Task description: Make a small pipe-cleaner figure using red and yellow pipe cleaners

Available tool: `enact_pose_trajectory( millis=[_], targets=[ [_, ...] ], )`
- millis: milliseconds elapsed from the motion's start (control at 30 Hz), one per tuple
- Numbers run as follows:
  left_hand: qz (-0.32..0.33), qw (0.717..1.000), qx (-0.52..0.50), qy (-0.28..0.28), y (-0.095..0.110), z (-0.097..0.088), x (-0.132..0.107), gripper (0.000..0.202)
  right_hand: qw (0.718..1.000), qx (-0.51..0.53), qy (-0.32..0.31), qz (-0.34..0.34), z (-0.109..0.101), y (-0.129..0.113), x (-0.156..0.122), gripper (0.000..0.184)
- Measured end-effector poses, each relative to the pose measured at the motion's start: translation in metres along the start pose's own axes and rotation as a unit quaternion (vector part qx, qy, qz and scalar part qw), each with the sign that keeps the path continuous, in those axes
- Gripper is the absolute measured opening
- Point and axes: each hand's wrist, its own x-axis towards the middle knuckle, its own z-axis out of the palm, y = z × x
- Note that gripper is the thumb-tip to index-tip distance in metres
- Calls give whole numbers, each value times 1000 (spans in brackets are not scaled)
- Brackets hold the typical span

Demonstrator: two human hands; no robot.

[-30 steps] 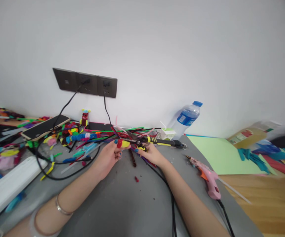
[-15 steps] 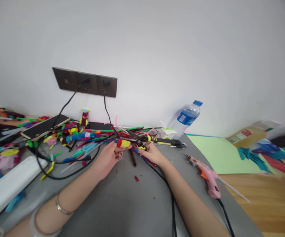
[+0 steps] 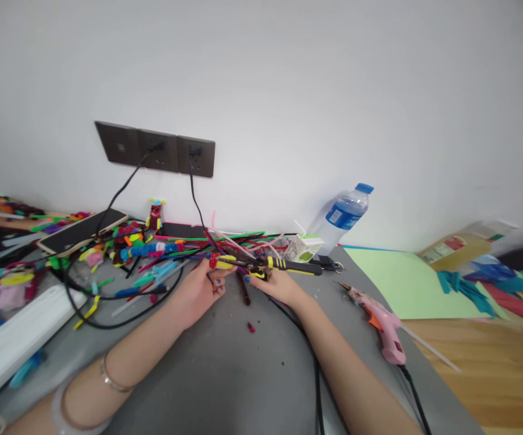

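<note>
My left hand (image 3: 199,294) is closed, pinching a small red-and-yellow fuzzy pipe-cleaner piece (image 3: 222,261) at its fingertips. Wrapped around a pair of black-and-yellow pliers (image 3: 295,266) is my right hand (image 3: 276,285), its thumb toward the left hand. The pliers' jaws point left and lie at the fuzzy piece; whether they bite on it I cannot tell. Both hands are close together above the grey table (image 3: 243,386). Just behind them lies a heap of colourful pipe cleaners (image 3: 252,240), and a dark brown stick (image 3: 245,291) lies beneath.
At right lies a pink glue gun (image 3: 381,323) beside green paper (image 3: 392,284). A water bottle (image 3: 345,211) and a small carton (image 3: 304,246) stand by the wall. Black cables (image 3: 107,327), a phone (image 3: 84,231), fuzzy figures (image 3: 14,287) and a white bar (image 3: 20,338) occupy the left.
The pliers have swung lower and slightly left, their jaws now down at the red-and-yellow piece. Both hands stay in nearly the same place.
</note>
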Motion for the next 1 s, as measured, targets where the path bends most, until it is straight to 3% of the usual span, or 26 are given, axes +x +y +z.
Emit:
enact_pose_trajectory(
  millis=[333, 467, 633, 833, 1000],
  targets=[
    [63, 997, 53, -5, 1, -3, 1, 21, 993, 101, 43, -53, -2, -1, 7, 53],
    [144, 987, 62, -17, 3, -4, 2, 34, 988, 131, 81, -27, -4, -3, 9, 59],
    [179, 980, 78, -24, 9, -5, 3, 46, 988, 110, 105, -35, -2, -7, 9, 56],
    [232, 963, 134, -33, 11, -6, 5, 48, 990, 75, 86, -78, 0, -7, 7, 46],
    [255, 949, 176, -51, 10, -11, 9, 50, 995, 79, 33, -53, 6, -1, 6, 35]
  ],
)
